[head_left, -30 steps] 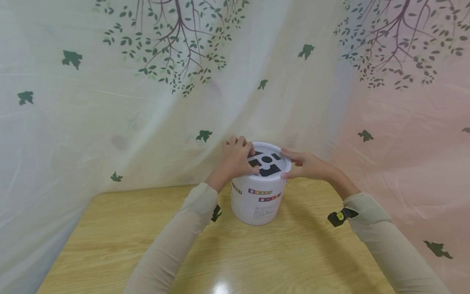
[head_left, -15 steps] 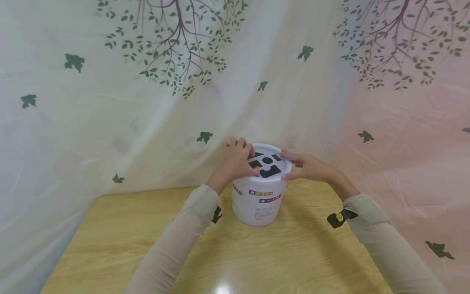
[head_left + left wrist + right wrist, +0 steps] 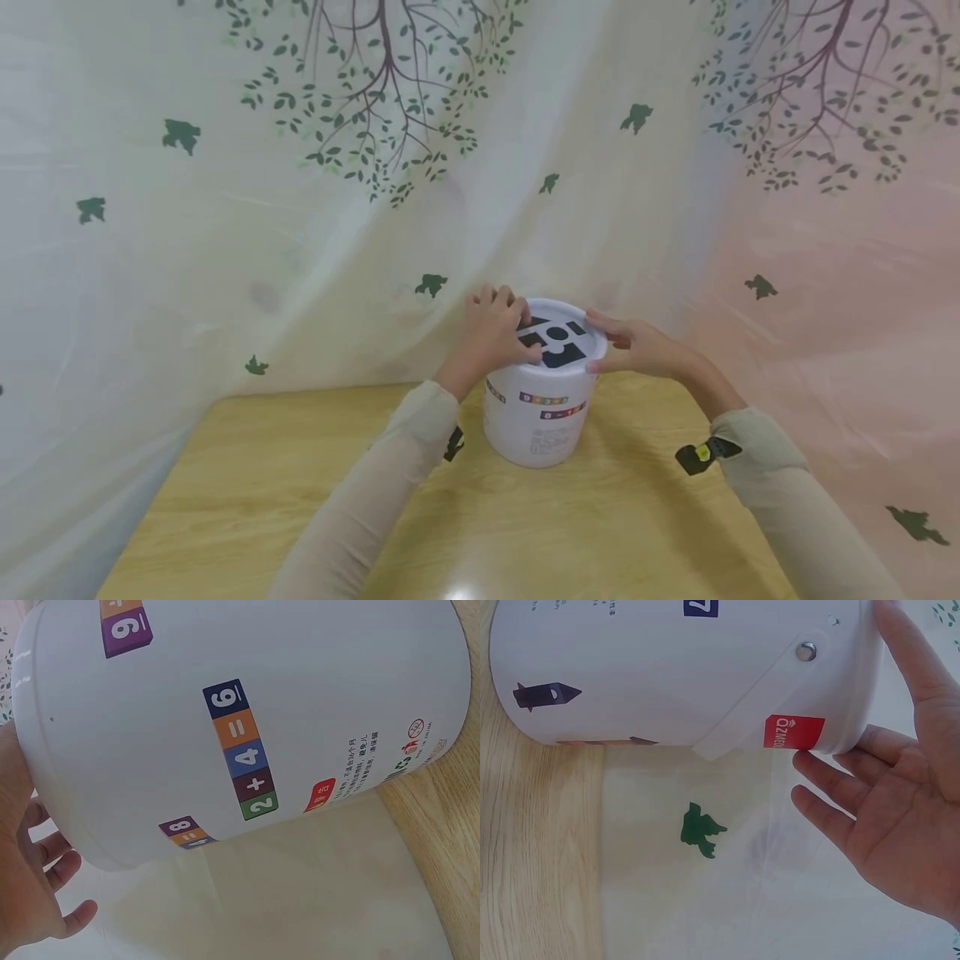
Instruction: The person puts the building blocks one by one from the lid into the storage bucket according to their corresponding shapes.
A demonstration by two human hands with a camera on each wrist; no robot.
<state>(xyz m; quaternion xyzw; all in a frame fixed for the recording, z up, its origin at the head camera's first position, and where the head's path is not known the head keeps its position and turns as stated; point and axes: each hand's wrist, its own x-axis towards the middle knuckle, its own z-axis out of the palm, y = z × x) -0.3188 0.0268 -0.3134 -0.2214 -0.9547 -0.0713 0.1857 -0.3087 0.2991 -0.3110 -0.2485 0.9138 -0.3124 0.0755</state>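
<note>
A white plastic bucket [image 3: 536,437] stands upright on the table, its white lid [image 3: 557,333] marked with black shapes. My left hand [image 3: 491,329] grips the lid's left edge, thumb toward the front and fingers bent over the far side. On the opposite side, my right hand [image 3: 637,346] holds the rim between thumb and fingers. Coloured sums cover the bucket's side in the left wrist view, where the left hand [image 3: 26,877] appears at the rim. A white carrying handle [image 3: 754,701] hangs against the wall in the right wrist view, near the right hand [image 3: 900,810].
The bucket sits near the back of a wood-grain table [image 3: 525,533]. A pale curtain [image 3: 337,317] printed with branches and green birds hangs directly behind it. Black wrist cameras [image 3: 697,457] are strapped over both sleeves.
The head view has shifted slightly, so the scene sits a little further right and lower. Both hands keep the same hold on the lid, which stays on the bucket.
</note>
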